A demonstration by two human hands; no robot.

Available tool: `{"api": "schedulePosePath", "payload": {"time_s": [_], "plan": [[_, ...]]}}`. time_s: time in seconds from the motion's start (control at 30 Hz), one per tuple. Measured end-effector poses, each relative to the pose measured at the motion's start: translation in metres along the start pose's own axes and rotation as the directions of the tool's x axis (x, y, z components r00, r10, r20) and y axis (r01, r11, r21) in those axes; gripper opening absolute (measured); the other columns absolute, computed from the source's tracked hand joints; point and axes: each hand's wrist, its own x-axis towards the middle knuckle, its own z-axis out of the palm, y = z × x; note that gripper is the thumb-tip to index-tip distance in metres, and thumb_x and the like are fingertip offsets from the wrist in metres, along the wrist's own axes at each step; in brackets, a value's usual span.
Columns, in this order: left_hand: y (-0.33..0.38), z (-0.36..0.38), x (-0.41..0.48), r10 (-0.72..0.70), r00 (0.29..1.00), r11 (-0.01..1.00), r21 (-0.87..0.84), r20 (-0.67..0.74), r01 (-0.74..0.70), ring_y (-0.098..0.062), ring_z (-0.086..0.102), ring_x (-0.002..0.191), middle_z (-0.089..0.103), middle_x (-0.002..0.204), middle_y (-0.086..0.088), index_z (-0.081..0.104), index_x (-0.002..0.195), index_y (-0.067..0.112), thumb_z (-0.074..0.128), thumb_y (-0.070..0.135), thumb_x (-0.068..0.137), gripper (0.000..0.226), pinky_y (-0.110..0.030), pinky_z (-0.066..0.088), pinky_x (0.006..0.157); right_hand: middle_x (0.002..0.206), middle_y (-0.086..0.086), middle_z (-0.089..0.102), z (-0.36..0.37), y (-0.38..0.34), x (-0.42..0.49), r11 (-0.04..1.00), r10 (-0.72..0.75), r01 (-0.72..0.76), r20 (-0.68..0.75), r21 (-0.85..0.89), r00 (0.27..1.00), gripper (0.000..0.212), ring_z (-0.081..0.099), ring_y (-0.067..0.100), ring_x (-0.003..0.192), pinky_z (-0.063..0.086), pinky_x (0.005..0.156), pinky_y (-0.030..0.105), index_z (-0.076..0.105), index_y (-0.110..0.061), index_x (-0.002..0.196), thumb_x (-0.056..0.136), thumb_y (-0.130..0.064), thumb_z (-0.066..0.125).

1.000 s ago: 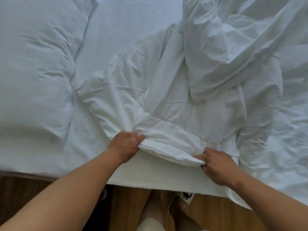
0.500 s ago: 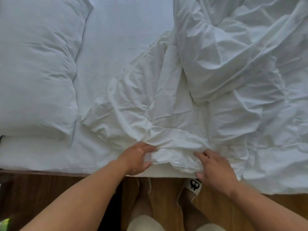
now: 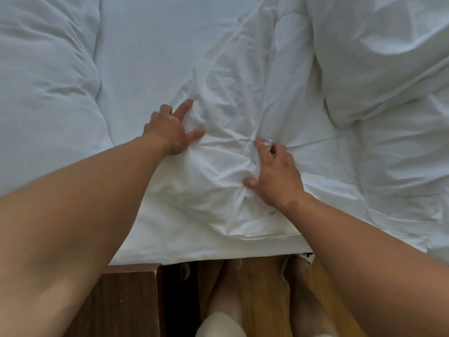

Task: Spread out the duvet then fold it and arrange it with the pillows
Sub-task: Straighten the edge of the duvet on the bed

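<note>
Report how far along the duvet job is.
Done: nothing finished; the duvet lies crumpled and heaped on the right of the bed. In hand: spreading it; the left hand presses flat on its left part, the right hand rests on bunched cloth, grip unclear. Left: flatten it, fold it, arrange it with the pillow lying at left.

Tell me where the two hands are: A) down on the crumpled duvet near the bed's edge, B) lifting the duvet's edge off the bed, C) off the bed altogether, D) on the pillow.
A: the left hand and the right hand both rest on the rumpled duvet, none of it lifted, while the pillow lies apart to the left.
</note>
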Motion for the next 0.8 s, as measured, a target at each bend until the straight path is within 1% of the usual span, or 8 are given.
{"api": "schedulePosePath", "payload": {"time_s": [0.1,0.2,0.3,0.4,0.5,0.63,0.73,0.8], "plan": [[-0.004,0.013,0.006,0.058,0.998,0.998,-0.039,-0.030,-0.059,-0.040,0.045,0.127,0.038,0.143,-0.016,0.001,0.153,0.050,0.042,0.071,0.091,0.077,-0.048,0.038,0.106,0.143,0.011,0.037,0.009,0.007,0.014,0.998,0.015,-0.016,-0.007,-0.068,1.000,0.087,0.050,0.034,0.121,0.046,0.098,0.044,0.020,-0.041,0.152,0.083,-0.045,0.072],[-0.008,0.024,0.004,0.112,0.992,0.986,-0.114,-0.060,-0.118,-0.041,0.054,0.118,0.053,0.134,-0.018,0.009,0.153,0.048,0.044,0.059,0.097,0.067,-0.045,0.041,0.098,0.136,0.012,0.053,0.009,0.009,0.020,0.997,-0.027,0.026,-0.003,-0.079,1.000,0.074,0.056,0.035,0.117,0.044,0.094,0.042,0.033,-0.035,0.149,0.086,-0.036,0.071],[-0.014,0.033,-0.012,0.104,0.991,0.958,-0.258,-0.087,-0.123,-0.042,0.057,0.111,0.060,0.125,-0.020,0.019,0.151,0.047,0.045,0.052,0.099,0.059,-0.044,0.044,0.095,0.123,0.012,0.064,0.000,0.007,0.017,0.998,-0.037,0.037,0.004,-0.046,0.999,0.064,0.059,0.037,0.111,0.045,0.093,0.042,0.046,-0.031,0.142,0.085,-0.028,0.073],[-0.030,0.045,-0.038,0.086,0.988,0.929,-0.349,-0.127,-0.126,-0.043,0.059,0.103,0.063,0.115,-0.023,0.025,0.149,0.047,0.046,0.050,0.099,0.054,-0.046,0.049,0.090,0.121,0.011,0.068,-0.010,0.002,0.006,0.999,-0.048,0.049,0.036,-0.019,0.998,0.062,0.060,0.036,0.109,0.047,0.096,0.042,0.051,-0.030,0.138,0.081,-0.028,0.076],[-0.054,0.060,-0.067,0.056,0.991,0.921,-0.377,-0.118,-0.097,-0.044,0.061,0.098,0.065,0.110,-0.024,0.026,0.147,0.048,0.048,0.050,0.098,0.054,-0.044,0.049,0.084,0.122,0.010,0.068,-0.007,-0.005,-0.014,0.997,-0.076,0.076,0.096,-0.004,0.993,0.070,0.062,0.034,0.111,0.048,0.099,0.040,0.050,-0.029,0.141,0.078,-0.030,0.079],[-0.086,0.084,-0.114,0.002,0.996,0.922,-0.386,-0.088,-0.036,-0.043,0.062,0.089,0.066,0.102,-0.023,0.026,0.148,0.049,0.048,0.048,0.098,0.054,-0.039,0.044,0.073,0.134,0.010,0.062,0.018,-0.020,-0.045,0.989,-0.144,0.145,0.217,0.010,0.966,0.075,0.059,0.033,0.118,0.045,0.103,0.038,0.043,-0.031,0.147,0.080,-0.033,0.076],[-0.098,0.108,-0.153,-0.092,0.995,0.932,-0.355,-0.033,0.075,-0.041,0.062,0.095,0.066,0.109,-0.021,0.026,0.150,0.047,0.047,0.050,0.099,0.056,-0.040,0.045,0.077,0.143,0.008,0.055,0.046,-0.025,-0.074,0.984,-0.169,0.180,0.298,-0.010,0.940,0.073,0.057,0.032,0.122,0.043,0.104,0.039,0.036,-0.032,0.149,0.085,-0.033,0.071],[-0.096,0.122,-0.170,-0.151,0.989,0.928,-0.345,0.002,0.142,-0.040,0.061,0.101,0.065,0.116,-0.017,0.025,0.151,0.047,0.046,0.052,0.098,0.057,-0.041,0.046,0.082,0.141,0.007,0.053,0.062,-0.019,-0.090,0.985,-0.151,0.169,0.307,-0.031,0.940,0.074,0.057,0.030,0.119,0.045,0.102,0.040,0.026,-0.036,0.151,0.089,-0.035,0.067]]}}
